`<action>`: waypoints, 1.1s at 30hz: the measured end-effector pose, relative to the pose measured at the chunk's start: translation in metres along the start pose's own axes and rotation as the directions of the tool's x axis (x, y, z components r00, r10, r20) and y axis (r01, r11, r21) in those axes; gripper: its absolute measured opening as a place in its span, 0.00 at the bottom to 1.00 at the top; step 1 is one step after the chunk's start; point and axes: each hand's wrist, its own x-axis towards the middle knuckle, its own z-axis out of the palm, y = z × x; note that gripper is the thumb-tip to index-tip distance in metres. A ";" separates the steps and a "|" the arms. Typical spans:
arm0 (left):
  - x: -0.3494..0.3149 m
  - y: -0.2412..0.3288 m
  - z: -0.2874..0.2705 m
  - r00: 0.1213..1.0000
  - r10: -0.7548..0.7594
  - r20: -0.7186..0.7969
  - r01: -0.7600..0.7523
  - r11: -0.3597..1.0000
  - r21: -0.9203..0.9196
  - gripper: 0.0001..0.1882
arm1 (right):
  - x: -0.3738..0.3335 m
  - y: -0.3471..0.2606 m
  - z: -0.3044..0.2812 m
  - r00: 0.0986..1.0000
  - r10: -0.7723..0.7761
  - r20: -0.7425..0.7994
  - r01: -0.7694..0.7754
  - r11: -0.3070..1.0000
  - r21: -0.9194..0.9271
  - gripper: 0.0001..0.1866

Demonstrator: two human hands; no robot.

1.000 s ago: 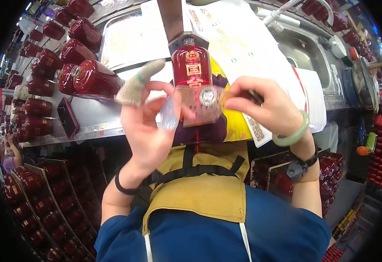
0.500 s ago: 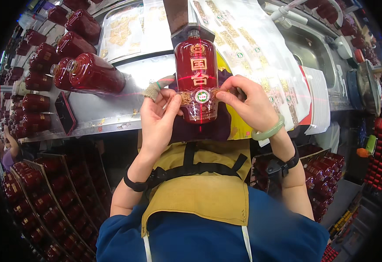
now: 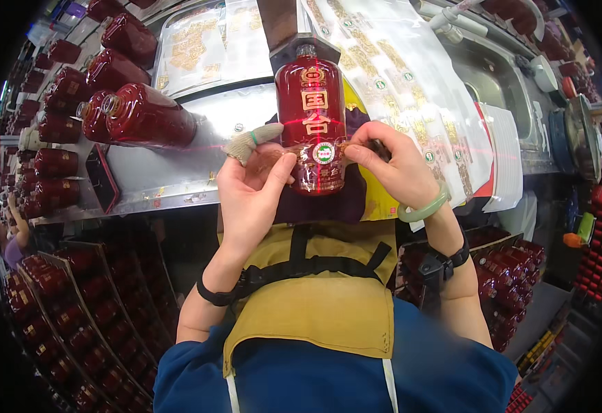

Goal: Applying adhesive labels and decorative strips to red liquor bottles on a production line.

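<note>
A red glass bottle (image 3: 313,124) with gold characters and a small round label lies lengthwise on a dark cloth pad at the bench edge, its neck pointing away from me. My left hand (image 3: 253,196) presses against its lower left side, the index finger wearing a grey fabric cot. My right hand (image 3: 394,168), with a pale green bangle on the wrist, pinches the bottle's lower right side by the round label. A thin red laser line crosses the bottle at the label's height.
Several more red bottles (image 3: 142,120) lie on the metal bench (image 3: 163,179) to the left. Sheets of labels (image 3: 397,76) spread to the right, near a metal basin (image 3: 501,89). Crates of red bottles (image 3: 60,323) stand below on both sides.
The bottle was held up between both hands a second ago; it now lies down on the pad. Both hands have closed in on its lower sides around the round label.
</note>
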 end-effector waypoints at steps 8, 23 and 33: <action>0.005 0.001 -0.012 1.000 -0.021 0.002 0.021 0.999 0.044 0.21 | 0.001 -0.003 0.003 0.999 0.032 -0.007 -0.032 0.999 0.028 0.11; 0.012 -0.003 -0.016 0.993 -0.112 0.027 0.112 0.994 -0.016 0.19 | 0.002 -0.002 0.009 0.999 0.003 -0.035 0.000 0.996 0.085 0.12; 0.015 -0.002 -0.018 0.991 -0.130 0.033 0.132 0.990 -0.049 0.18 | 0.002 -0.002 0.009 0.999 -0.002 -0.040 0.005 0.997 0.075 0.12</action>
